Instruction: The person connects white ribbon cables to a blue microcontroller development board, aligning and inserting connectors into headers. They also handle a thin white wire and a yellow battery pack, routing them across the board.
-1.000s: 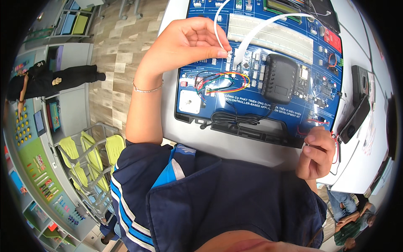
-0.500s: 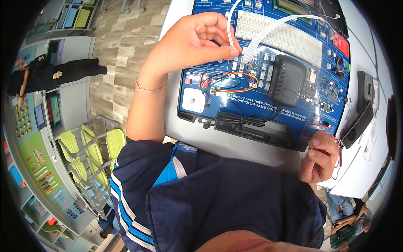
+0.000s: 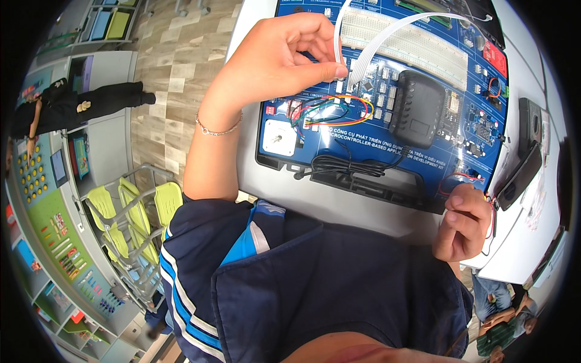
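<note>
My left hand is closed, thumb and forefinger pinching one end of a white ribbon cable over the middle of a blue electronics development board. The cable arches to the far right above a white breadboard. The fingers partly hide the pinched end, so I cannot tell whether it is seated in a socket. At the board's near right corner my right hand is curled shut, with nothing visible in it. Thin red wires lie just beyond it.
A black power adapter with a coiled black cord rests on the board. Coloured jumper wires loop beside a white stepper motor. A black multimeter lies to the right. Green chairs and people are farther off.
The board sits slightly higher in view, and the white cable's arch has shifted a little. Both hands keep nearly the same pose and place.
</note>
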{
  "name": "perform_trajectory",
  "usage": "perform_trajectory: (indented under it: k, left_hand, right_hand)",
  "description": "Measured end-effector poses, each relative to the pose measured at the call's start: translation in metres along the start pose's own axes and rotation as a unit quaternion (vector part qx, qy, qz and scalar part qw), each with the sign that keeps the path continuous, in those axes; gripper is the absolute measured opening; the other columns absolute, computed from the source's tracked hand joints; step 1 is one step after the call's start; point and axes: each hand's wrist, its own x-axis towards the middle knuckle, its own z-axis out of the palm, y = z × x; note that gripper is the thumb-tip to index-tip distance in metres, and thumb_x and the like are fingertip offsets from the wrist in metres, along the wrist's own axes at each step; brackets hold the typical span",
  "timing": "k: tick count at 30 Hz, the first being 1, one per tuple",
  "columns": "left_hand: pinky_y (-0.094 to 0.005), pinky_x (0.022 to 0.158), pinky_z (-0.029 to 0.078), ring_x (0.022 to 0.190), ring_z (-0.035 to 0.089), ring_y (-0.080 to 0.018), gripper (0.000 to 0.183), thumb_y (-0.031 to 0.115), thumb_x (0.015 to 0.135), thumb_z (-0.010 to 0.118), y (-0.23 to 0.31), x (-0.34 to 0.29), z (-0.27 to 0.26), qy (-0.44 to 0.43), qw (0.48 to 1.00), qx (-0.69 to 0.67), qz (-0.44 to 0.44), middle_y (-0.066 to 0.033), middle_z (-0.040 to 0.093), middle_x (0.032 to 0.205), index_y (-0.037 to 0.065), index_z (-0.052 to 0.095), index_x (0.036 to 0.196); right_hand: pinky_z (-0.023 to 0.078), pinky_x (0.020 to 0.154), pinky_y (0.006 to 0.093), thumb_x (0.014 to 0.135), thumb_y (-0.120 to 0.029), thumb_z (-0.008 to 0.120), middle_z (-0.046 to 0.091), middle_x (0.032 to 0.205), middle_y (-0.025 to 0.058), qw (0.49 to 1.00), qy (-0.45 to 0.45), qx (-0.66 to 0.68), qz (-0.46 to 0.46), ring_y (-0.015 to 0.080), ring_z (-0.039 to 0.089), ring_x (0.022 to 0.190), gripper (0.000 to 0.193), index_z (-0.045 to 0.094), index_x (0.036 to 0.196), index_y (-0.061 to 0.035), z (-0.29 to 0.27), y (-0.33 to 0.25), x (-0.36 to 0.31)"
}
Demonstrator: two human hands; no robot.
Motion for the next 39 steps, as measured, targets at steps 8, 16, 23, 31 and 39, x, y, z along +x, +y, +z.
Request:
perform_trajectory:
  k: [8,16,23,31,39]
  left_hand:
    - [-0.0215,0.072,0.051,0.082,0.060,-0.0101,0.015,-0.002,0.077,0.067,-0.0005,0.0014,0.0027,0.018,0.999,0.043,-0.010,-0.0056,0.063,0.085,0.000,0.056,0.087]
    - [-0.0219,0.074,0.052,0.082,0.060,-0.0105,0.017,-0.002,0.077,0.068,0.0040,-0.0023,0.0041,0.031,0.997,0.077,-0.008,-0.0053,0.062,0.085,0.000,0.056,0.088]
    - [-0.0220,0.073,0.051,0.081,0.060,-0.0097,0.017,-0.001,0.076,0.068,0.0049,-0.0024,0.0064,0.041,0.995,0.087,-0.003,-0.0046,0.062,0.082,0.000,0.055,0.087]
    - [-0.0207,0.069,0.048,0.077,0.060,-0.0089,0.016,0.000,0.076,0.069,0.0019,-0.0014,0.0067,0.051,0.995,0.088,-0.003,-0.0044,0.063,0.080,0.000,0.056,0.084]
    - [-0.0205,0.068,0.049,0.078,0.060,-0.0082,0.016,0.002,0.077,0.069,0.0029,0.0002,0.0013,0.030,0.998,0.034,-0.039,-0.0054,0.065,0.083,0.000,0.058,0.087]
  right_hand:
    - [0.042,0.060,0.0319,0.082,-0.006,0.060,0.056,0.094,0.0110,1.000,-0.003,-0.003,0.005,0.0210,0.051,0.070,0.008,0.062,0.089,-0.0074,0.0014,-0.0007,0.0010]
    - [0.042,0.060,0.0323,0.082,-0.005,0.061,0.056,0.091,0.0109,1.000,-0.009,-0.005,0.008,0.0217,0.051,0.069,0.007,0.062,0.089,-0.0070,0.0019,-0.0009,0.0008]
    - [0.042,0.061,0.0327,0.082,-0.007,0.062,0.057,0.090,0.0108,1.000,-0.011,-0.004,0.014,0.0220,0.052,0.069,0.007,0.062,0.089,-0.0069,0.0021,-0.0017,0.0008]
    - [0.042,0.062,0.0330,0.082,-0.007,0.061,0.057,0.090,0.0110,1.000,-0.011,0.004,0.017,0.0222,0.052,0.069,0.007,0.061,0.089,-0.0067,0.0018,-0.0023,-0.0008]
    - [0.043,0.063,0.0337,0.081,-0.005,0.061,0.057,0.090,0.0113,1.000,-0.018,-0.005,0.013,0.0222,0.053,0.070,0.007,0.061,0.088,-0.0065,0.0008,-0.0037,-0.0007]
